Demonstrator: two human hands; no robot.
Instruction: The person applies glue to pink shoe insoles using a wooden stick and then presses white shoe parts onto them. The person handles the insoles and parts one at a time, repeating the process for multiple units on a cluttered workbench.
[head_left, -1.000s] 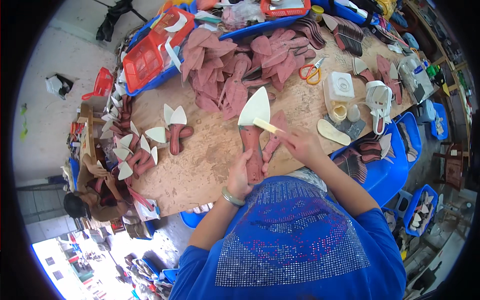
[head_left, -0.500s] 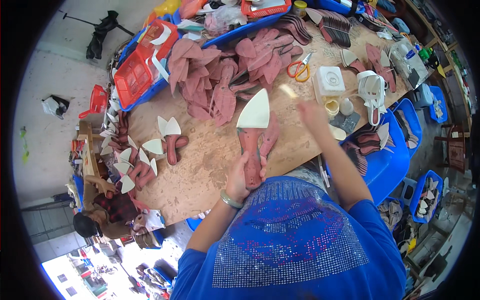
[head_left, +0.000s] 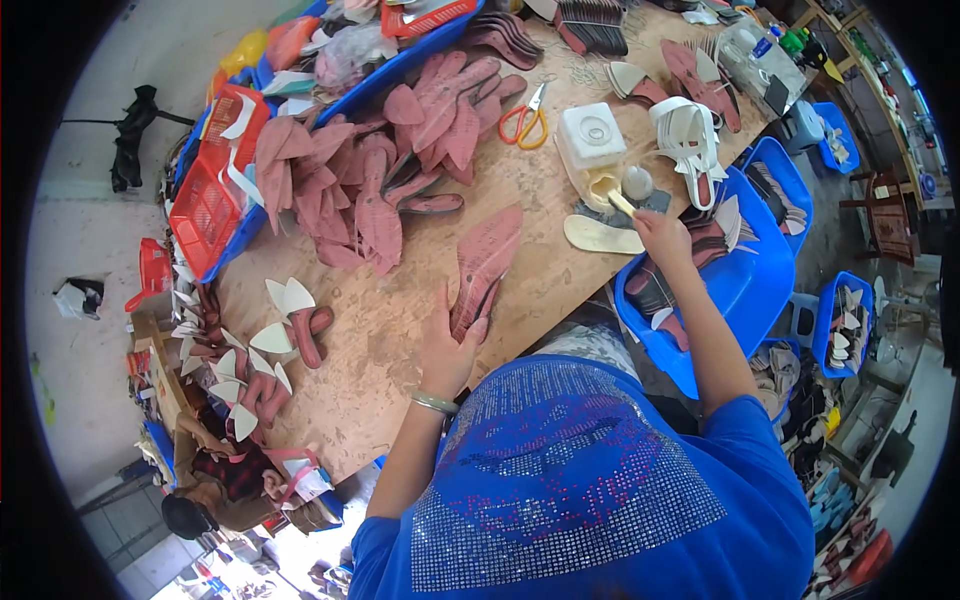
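My left hand (head_left: 450,350) is closed around the lower end of a reddish-pink shoe insole (head_left: 488,258), its pointed end tilted up and to the right. No white toe piece shows on its visible face. My right hand (head_left: 663,238) pinches a pale brush (head_left: 621,204), whose far end is at the yellowed mouth of a white plastic container (head_left: 592,135); its bristles are hidden. A round clear lid or cup (head_left: 636,182) stands beside that mouth. Near the table edge, just left of my right hand, lies a cream-coloured flat sole-shaped piece (head_left: 602,236).
A heap of pink insoles (head_left: 375,200) covers the table's far middle, with orange-handled scissors (head_left: 524,125) to its right. White-tipped insoles (head_left: 305,325) lie at left. A blue bin (head_left: 745,290) stands at right. Another person (head_left: 215,490) sits at the lower left.
My right hand has come down and right to the container with the brush. The white-tipped insole face in my left hand is no longer visible; a plain pink one shows. The view has shifted.
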